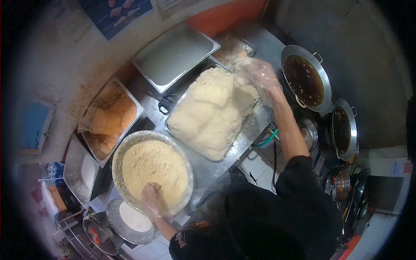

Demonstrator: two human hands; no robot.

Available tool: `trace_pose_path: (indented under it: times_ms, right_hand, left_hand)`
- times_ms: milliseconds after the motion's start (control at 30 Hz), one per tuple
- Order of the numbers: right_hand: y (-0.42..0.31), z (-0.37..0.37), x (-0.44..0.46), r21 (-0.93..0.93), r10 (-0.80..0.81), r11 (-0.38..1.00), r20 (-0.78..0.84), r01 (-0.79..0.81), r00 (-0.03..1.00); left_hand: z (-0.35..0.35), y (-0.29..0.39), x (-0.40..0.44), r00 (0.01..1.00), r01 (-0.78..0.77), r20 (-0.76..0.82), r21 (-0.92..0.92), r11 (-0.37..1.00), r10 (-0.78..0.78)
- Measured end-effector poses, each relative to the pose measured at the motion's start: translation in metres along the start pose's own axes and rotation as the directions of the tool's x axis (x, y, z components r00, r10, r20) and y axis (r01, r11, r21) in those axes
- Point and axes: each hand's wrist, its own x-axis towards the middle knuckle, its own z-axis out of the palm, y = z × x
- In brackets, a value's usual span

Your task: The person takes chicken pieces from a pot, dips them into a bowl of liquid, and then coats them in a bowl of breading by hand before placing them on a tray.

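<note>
My left hand [152, 199], in a clear glove, rests on the pale flour [151, 167] inside a round metal bowl [116, 167]. Its fingers are loosely bent and a little apart, with nothing seen in them. Higher up on the right, my right hand [258, 74], gloved and dusted with flour, hovers by the far right corner of a metal tray [232, 154]. Motion smears its fingers, so whether they hold anything is unclear. A lumpy heap of pale flour [208, 115] fills that tray.
An upright-rimmed steel pan [175, 56] lies behind the tray. Left of the bowl is a container [141, 110] of orange-coated food [113, 119]. Pans of dark oil [303, 80] [342, 130] stand right. Black scissors [164, 107] lie between containers. A basin [113, 214] with white contents sits below.
</note>
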Motion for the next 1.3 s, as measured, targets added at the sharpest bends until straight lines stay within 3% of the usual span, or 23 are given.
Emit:
trace_pose_path:
  times_ms: [67,100,167,200,300,333,367,433,567,633,667,700,733,867,933,967,1033,1067,1167,1233,1300]
  right_hand:
    - [0.031,0.003,0.025,0.088,0.031,0.996,-0.256,-0.009,0.966]
    - [0.033,0.007,0.031,0.089,0.028,0.996,-0.257,-0.006,0.966]
    - [0.036,0.025,0.043,0.487,0.104,0.873,-0.137,-0.024,0.985]
    - [0.012,0.042,0.037,0.537,0.274,0.830,-0.156,-0.151,0.949]
    - [0.048,0.056,0.062,0.660,0.263,0.735,-0.069,-0.154,0.962]
    - [0.060,0.056,0.066,0.628,0.329,0.736,-0.003,-0.254,0.944]
    - [0.077,0.053,0.068,0.628,0.329,0.735,-0.002,-0.255,0.944]
    - [0.106,0.038,0.072,0.468,0.263,0.849,0.027,-0.245,0.964]
    - [0.094,0.015,0.064,0.298,0.297,0.909,0.032,-0.292,0.954]
    - [0.118,-0.011,0.080,0.276,0.195,0.922,0.271,-0.271,0.943]
    - [0.103,-0.010,0.079,0.278,0.193,0.923,0.267,-0.268,0.944]
    - [0.070,-0.004,0.076,-0.386,0.209,0.911,0.132,-0.144,0.969]
    - [0.043,0.004,0.075,-0.883,0.131,0.467,0.019,-0.045,0.991]
    - [0.019,0.030,0.073,-0.843,0.149,0.533,0.005,-0.076,0.989]
    - [0.032,0.050,0.078,-0.791,-0.186,0.572,0.130,0.215,0.974]
    - [0.059,0.053,0.084,-0.788,-0.182,0.576,0.136,0.218,0.974]
    - [0.121,0.059,0.095,-0.694,0.001,0.677,0.335,0.246,0.942]
    - [0.072,0.064,0.075,-0.807,0.195,0.574,0.298,0.137,0.935]
    - [0.099,0.048,0.105,-0.746,0.139,0.631,0.380,0.214,0.915]
    - [0.028,0.062,0.063,-0.788,0.125,0.577,0.344,0.214,0.930]
    - [0.013,0.075,0.043,-0.885,-0.013,0.393,0.265,0.249,0.964]
  left_hand:
    - [0.002,-0.002,0.001,1.000,-0.017,0.014,-0.030,0.999,0.017]
    - [0.003,-0.001,0.001,0.999,-0.031,0.026,-0.059,0.998,0.032]
    - [0.011,0.004,-0.006,1.000,-0.022,0.005,-0.065,0.998,0.022]
    - [0.014,0.006,-0.008,1.000,-0.009,-0.017,-0.072,0.997,0.008]
    - [0.004,-0.008,0.002,0.999,0.007,0.042,-0.004,1.000,-0.007]
    - [0.001,-0.009,0.003,0.999,0.008,0.041,-0.002,1.000,-0.008]
    - [0.000,-0.009,0.003,0.998,0.009,0.057,-0.003,1.000,-0.009]
    - [0.001,-0.008,0.004,0.998,0.007,0.070,-0.008,1.000,-0.006]
    - [0.007,-0.002,-0.004,1.000,0.007,0.024,0.021,1.000,-0.008]
    - [0.007,-0.004,-0.001,1.000,-0.002,0.022,0.033,0.999,0.001]
    - [0.002,-0.008,0.002,0.999,-0.013,0.034,0.045,0.999,0.012]
    - [0.000,-0.010,0.006,0.999,-0.026,0.044,0.055,0.998,0.024]
    - [0.001,-0.010,0.007,0.999,-0.032,0.043,0.054,0.998,0.030]
    - [0.006,-0.007,0.003,1.000,-0.023,0.018,0.081,0.996,0.021]
    - [0.009,-0.004,0.002,1.000,-0.018,-0.002,0.092,0.996,0.019]
    - [0.010,-0.002,0.000,1.000,-0.019,-0.008,0.097,0.995,0.020]
    - [0.012,0.001,-0.005,0.999,-0.017,-0.028,0.103,0.995,0.020]
    - [0.013,0.004,-0.009,0.999,-0.008,-0.048,0.098,0.995,0.013]
    - [0.014,0.001,-0.013,0.996,-0.002,-0.085,0.059,0.998,0.007]
    - [0.017,0.001,-0.013,0.993,-0.005,-0.115,0.011,1.000,0.007]
    - [0.013,0.005,-0.021,0.995,-0.037,-0.086,0.038,0.999,0.040]
